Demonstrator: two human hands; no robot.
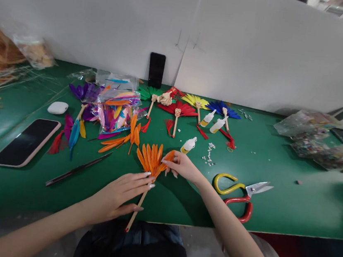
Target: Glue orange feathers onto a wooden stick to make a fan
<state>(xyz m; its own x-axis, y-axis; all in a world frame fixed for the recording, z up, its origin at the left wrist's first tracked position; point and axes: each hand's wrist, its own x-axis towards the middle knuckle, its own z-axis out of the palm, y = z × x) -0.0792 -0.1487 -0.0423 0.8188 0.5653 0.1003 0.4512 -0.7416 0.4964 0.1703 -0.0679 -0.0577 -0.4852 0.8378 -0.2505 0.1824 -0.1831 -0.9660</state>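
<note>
An orange feather fan (152,158) with a thin wooden handle lies at the table's front edge, its handle end reaching past the edge. My left hand (116,196) rests over the handle, fingers spread, fingertips on the base of the feathers. Pinched in my right hand (182,166) is an orange feather (170,155) at the fan's right side. Loose orange feathers (116,141) lie behind and to the left. A glue bottle (188,145) stands behind my right hand, with small white beads (209,153) scattered beside it.
Finished fans in red (178,109), yellow, blue and green line the back. Bagged feathers (118,113) and a purple fan lie back left. A phone (27,142) and tweezers (75,169) are at left, scissors (249,192) at right. Another phone (156,70) leans on the wall.
</note>
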